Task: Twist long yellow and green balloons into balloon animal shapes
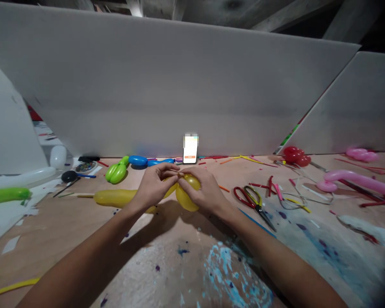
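Two hands meet over one yellow balloon (122,198) in the head view, just above the paint-stained table (192,265). Your left hand (154,184) has its fingers closed around the long sausage part, whose tail runs off to the left and rests on the wood. Your right hand (205,190) is clamped over the rounded bubble at the end, thumb and fingertips pinched in at the neck where the two hands touch.

It looks light and soft, a thin skin that gives under pressure and can squeak or slip; I judge it fragile, so sharp nails and hard squeezing at the neck are the risk. The safest hold is where you have it: either side of the narrow point, with the pads of the fingers.

Around you lie red-handled scissors (253,201) just to the right, well clear of the balloon, a green balloon shape (117,172) and a blue balloon (137,160) behind the left hand, a phone (190,150) propped against the white board (186,85), and pink balloons (359,179) far right among scattered scraps.
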{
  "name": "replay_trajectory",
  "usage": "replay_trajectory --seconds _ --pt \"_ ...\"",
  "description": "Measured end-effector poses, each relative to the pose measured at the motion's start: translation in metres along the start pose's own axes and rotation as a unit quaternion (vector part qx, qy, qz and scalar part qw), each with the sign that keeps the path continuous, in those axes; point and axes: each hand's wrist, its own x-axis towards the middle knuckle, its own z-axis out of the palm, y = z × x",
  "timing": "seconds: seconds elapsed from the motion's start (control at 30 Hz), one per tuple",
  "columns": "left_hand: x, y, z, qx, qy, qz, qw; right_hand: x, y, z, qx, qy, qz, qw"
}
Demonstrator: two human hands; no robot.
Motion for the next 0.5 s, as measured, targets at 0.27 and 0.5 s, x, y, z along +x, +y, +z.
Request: replay_trajectory --seconds 0.27,0.5 --pt "-0.0002 -0.0020 0.0000 0.020 -0.017 -0.008 1.000 0.0001 0.0062 -0.0004 0.075 0.021 0.029 0.997" --pt "-0.0013 -0.0002 0.0026 0.048 -0.020 -0.019 0.998 -0.0008 0.0084 0.0029 0.027 0.065 -0.016 0.997"
